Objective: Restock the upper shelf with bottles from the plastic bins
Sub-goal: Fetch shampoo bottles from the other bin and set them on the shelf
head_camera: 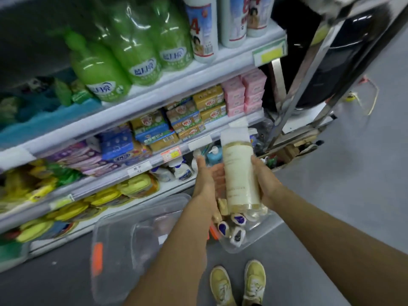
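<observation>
Setting: shop aisle, grey floor [331, 217], shelving unit on my left w/ several tiers.
Upper shelf [231, 56]: green pump bottles [123, 54] in a row, tall white bottles [202, 29] beside them twd the end.
Mid shelves: soap packs, gold [209, 104] and pink [245, 93]; lower down yellow packs [106, 195], blurred.
Cream bottle [240, 173]: pale, white cap, upright-ish, held in front of me above the bin, between both hands.
Right hand [268, 180]: fingers wrapped round bottle's right side, gripping it.
Left hand [205, 180]: fingers straight, palm twd bottle's left side; touching or just beside, can't tell.
Clear plastic bin [260, 237]: on floor under the bottle, small bottles w/ blue-white caps [238, 219] lying in it.
2nd clear bin [123, 235]: on floor just left, orange latch [97, 257] on its side.
Shoes [238, 283]: yellow, bottom of view.
</observation>
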{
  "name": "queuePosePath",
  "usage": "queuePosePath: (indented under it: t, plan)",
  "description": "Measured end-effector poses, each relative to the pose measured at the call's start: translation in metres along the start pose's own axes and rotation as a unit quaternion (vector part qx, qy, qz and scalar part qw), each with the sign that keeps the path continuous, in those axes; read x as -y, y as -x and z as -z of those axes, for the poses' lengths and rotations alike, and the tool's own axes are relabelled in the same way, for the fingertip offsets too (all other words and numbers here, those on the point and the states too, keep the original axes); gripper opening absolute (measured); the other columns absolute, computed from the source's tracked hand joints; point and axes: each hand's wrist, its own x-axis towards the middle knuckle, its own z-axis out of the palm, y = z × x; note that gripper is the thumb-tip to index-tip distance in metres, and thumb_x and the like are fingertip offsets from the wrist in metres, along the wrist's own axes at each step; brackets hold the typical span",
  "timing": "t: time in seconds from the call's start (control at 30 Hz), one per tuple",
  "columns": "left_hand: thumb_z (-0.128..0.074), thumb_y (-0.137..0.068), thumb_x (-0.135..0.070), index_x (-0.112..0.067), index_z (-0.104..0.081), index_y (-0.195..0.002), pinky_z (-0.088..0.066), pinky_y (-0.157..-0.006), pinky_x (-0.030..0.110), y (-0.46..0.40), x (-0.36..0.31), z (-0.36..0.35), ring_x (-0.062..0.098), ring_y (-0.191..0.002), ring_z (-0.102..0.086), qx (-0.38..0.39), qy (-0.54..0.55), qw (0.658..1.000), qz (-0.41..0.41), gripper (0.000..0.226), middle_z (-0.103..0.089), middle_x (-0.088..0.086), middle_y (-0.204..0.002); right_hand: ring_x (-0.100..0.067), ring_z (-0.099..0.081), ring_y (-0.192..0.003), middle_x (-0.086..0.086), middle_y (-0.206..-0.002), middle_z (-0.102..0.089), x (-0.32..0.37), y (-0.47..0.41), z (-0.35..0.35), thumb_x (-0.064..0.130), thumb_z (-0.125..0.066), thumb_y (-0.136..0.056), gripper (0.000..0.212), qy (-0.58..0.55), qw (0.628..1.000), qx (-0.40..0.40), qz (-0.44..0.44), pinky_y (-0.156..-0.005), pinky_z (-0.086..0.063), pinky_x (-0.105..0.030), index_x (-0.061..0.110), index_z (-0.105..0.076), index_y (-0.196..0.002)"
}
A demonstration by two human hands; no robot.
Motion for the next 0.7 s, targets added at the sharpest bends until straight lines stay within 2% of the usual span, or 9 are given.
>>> queuePosePath:
  t: [0.1,0.17,0.23,0.3,0.33,0.43,0.53,0.6,0.7]
  plan:
    - [-0.023,-0.1,-0.065,-0.011,-0.069,-0.108,-0.052,-0.055,0.026,0.032,-0.018,0.005,0.015,-0.074,-0.064,0.036,0.017,0.999,-0.019,0.072,-0.07,0.003,-0.09,-0.036,-0.069,-0.098,-0.019,-0.111,-0.07,0.017,0.027,-0.007,0.051,-0.045,-0.099,0.051,-0.004,1.0,0.004,0.011,-0.087,-0.054,-0.052,0.01,-0.062,-0.123]
    - [-0.032,-0.102,-0.058,-0.014,-0.07,-0.102,-0.053,-0.054,0.024,0.052,-0.025,0.011,0.013,-0.075,-0.064,0.054,0.02,0.998,-0.027,0.059,-0.07,0.001,-0.091,-0.032,-0.073,-0.084,-0.015,-0.096,-0.075,0.026,0.045,-0.008,0.051,-0.045,-0.098,0.048,-0.015,0.999,0.025,0.017,-0.078,-0.058,-0.048,0.011,-0.065,-0.115]
    - [-0.046,-0.103,-0.041,-0.013,-0.07,-0.103,-0.055,-0.057,0.024,0.069,-0.032,0.019,0.012,-0.075,-0.064,0.074,0.025,0.996,-0.039,0.037,-0.07,0.001,-0.092,-0.028,-0.073,-0.072,-0.012,-0.084,-0.075,0.033,0.062,-0.01,0.05,-0.045,-0.098,0.046,-0.035,0.997,0.064,0.013,-0.065,-0.059,-0.041,0.011,-0.068,-0.105]
    - [-0.059,-0.099,-0.025,-0.012,-0.069,-0.109,-0.058,-0.062,0.028,0.083,-0.039,0.028,0.013,-0.075,-0.065,0.097,0.028,0.994,-0.047,0.019,-0.069,0.003,-0.094,-0.028,-0.071,-0.068,-0.011,-0.082,-0.073,0.04,0.078,-0.016,0.049,-0.048,-0.096,0.044,-0.047,0.995,0.092,0.013,-0.062,-0.059,-0.039,0.011,-0.07,-0.094]
    - [-0.063,-0.097,-0.022,-0.013,-0.068,-0.112,-0.058,-0.063,0.03,0.091,-0.041,0.031,0.014,-0.076,-0.067,0.108,0.018,0.993,-0.045,0.019,-0.07,0.003,-0.095,-0.028,-0.071,-0.07,-0.012,-0.083,-0.073,0.044,0.086,-0.019,0.048,-0.049,-0.095,0.043,-0.049,0.993,0.103,0.018,-0.064,-0.059,-0.04,0.011,-0.07,-0.094]
    - [-0.066,-0.093,-0.037,-0.019,-0.066,-0.114,-0.059,-0.06,0.033,0.115,-0.046,0.038,0.015,-0.075,-0.075,0.14,-0.038,0.989,-0.018,0.028,-0.075,0.002,-0.092,-0.028,-0.07,-0.068,-0.012,-0.082,-0.072,0.055,0.107,-0.036,0.046,-0.05,-0.094,0.043,-0.046,0.991,0.118,0.039,-0.063,-0.06,-0.04,0.01,-0.072,-0.088]
    - [-0.064,-0.088,-0.055,-0.021,-0.058,-0.126,-0.06,-0.068,0.047,0.133,-0.055,0.041,0.025,-0.087,-0.076,0.171,-0.019,0.985,0.011,0.051,-0.069,0.014,-0.114,-0.028,-0.071,-0.065,-0.012,-0.079,-0.073,0.067,0.121,-0.052,0.048,-0.049,-0.094,0.047,-0.036,0.988,0.135,0.059,-0.061,-0.059,-0.04,0.012,-0.075,-0.081]
    - [-0.061,-0.086,-0.061,-0.022,-0.059,-0.126,-0.059,-0.072,0.053,0.147,-0.066,0.043,0.031,-0.096,-0.073,0.18,-0.002,0.984,0.0,0.056,-0.065,0.017,-0.122,-0.028,-0.07,-0.07,-0.012,-0.085,-0.073,0.077,0.134,-0.062,0.051,-0.048,-0.094,0.046,-0.013,0.985,0.155,0.08,-0.068,-0.059,-0.04,0.012,-0.072,-0.092]
    - [-0.05,-0.081,-0.076,-0.025,-0.059,-0.125,-0.06,-0.071,0.054,0.169,-0.086,0.043,0.032,-0.103,-0.068,0.165,0.006,0.986,-0.019,0.067,-0.064,0.015,-0.122,-0.03,-0.068,-0.08,-0.015,-0.095,-0.07,0.089,0.152,-0.079,0.052,-0.046,-0.095,0.049,0.021,0.978,0.175,0.111,-0.08,-0.055,-0.045,0.012,-0.069,-0.108]
